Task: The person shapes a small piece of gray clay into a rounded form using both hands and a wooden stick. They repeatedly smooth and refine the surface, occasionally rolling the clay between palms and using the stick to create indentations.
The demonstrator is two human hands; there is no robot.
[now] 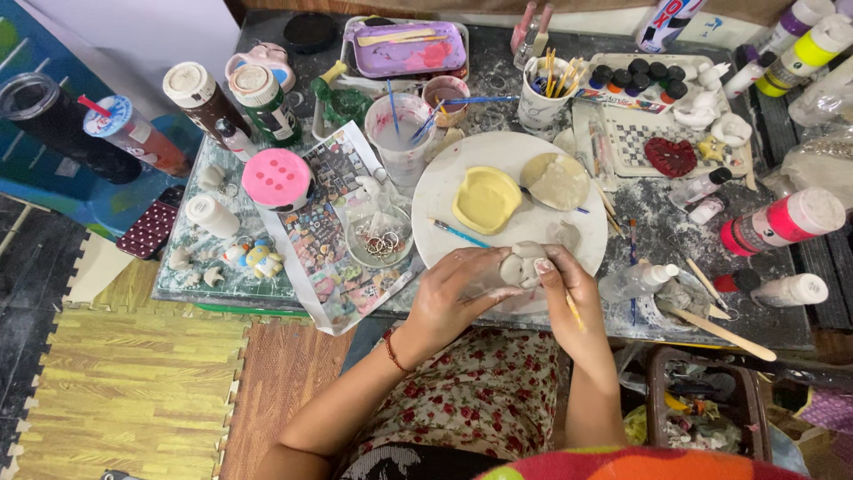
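Note:
My left hand (451,298) grips a small unpainted white plaster figure (520,264) over the near edge of a round white plate (453,178). My right hand (569,289) steadies the figure with its fingertips and holds a thin yellow-handled brush (575,313) that points down toward my lap. On the plate lie a yellow mould (486,199), a pale grey mould (554,180) and a blue-handled brush (460,234).
The low table is crowded: a water cup (402,133) with brushes, a mug of brushes (544,93), paint bottles (782,220) at right, a pink lidded jar (277,179), a bowl of rings (382,238), a purple tray (410,49). A yellow foam mat (124,382) covers the floor at left.

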